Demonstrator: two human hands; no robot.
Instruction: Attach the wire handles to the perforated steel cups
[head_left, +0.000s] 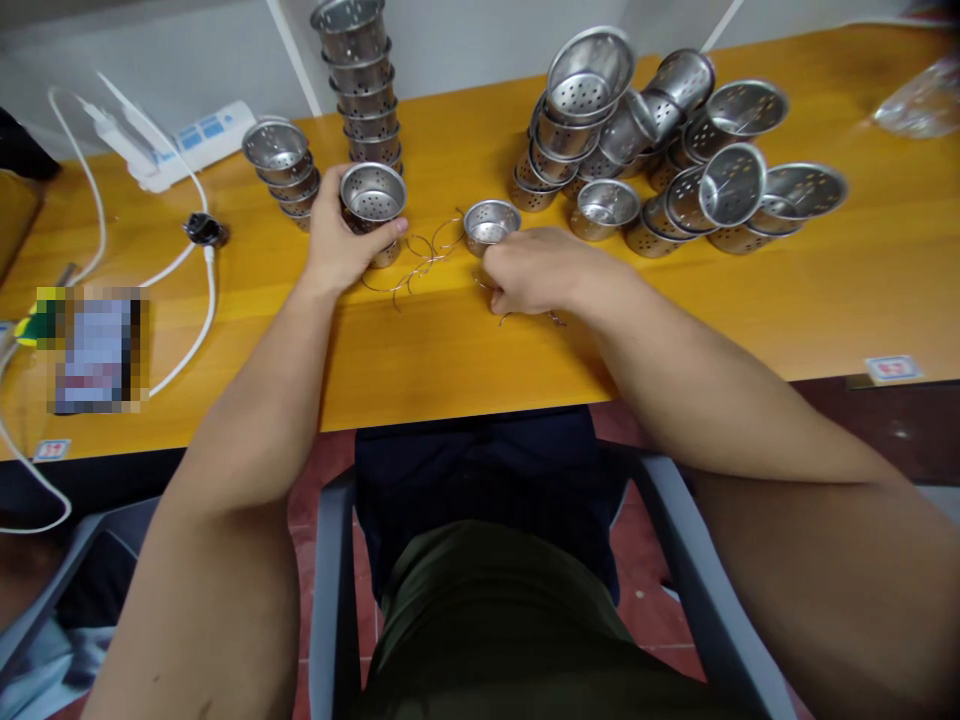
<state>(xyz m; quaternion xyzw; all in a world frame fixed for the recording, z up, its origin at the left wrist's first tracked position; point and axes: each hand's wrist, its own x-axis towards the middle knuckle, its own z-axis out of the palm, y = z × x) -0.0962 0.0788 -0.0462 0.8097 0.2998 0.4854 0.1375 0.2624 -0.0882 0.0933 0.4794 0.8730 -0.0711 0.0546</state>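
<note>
**Head view: left hand on a cup, right hand down at the wires**

Your left hand (341,245) is wrapped round a perforated steel cup (373,200). The thumb is on the near left wall and the fingers (390,232) are curled across the near right side. The cup stands upright on the worktop (750,300), mid-left, just in front of the tall stack (361,80).

Your right hand (536,272) rests knuckles-up on the worktop, right of centre, with its fingers curled under. It sits on the wire loops (420,262), but I can't tell whether it is pinching one.

A loose single cup (490,222) stands between the hands, just beyond the right one. It is close to it, but contact is unclear.

Handling, as a judgement:
- **Cup:** thin sheet steel, so light and stiff, with a smooth wall that is likely slippery. Grip round the wall below the rim, as you are now. The rim edge may be sharp.
- **Wires:** thin and springy, lying tangled, and one will probably drag its neighbours. Pinch a single strand near its end.

Also on the worktop:
- a short stack (283,165) far left of the held cup
- a tumbled heap of cups (660,150) far right
- a power strip (187,140) and a plug (204,230) on the left
- a clear bag (919,100) at the far right corner
</note>
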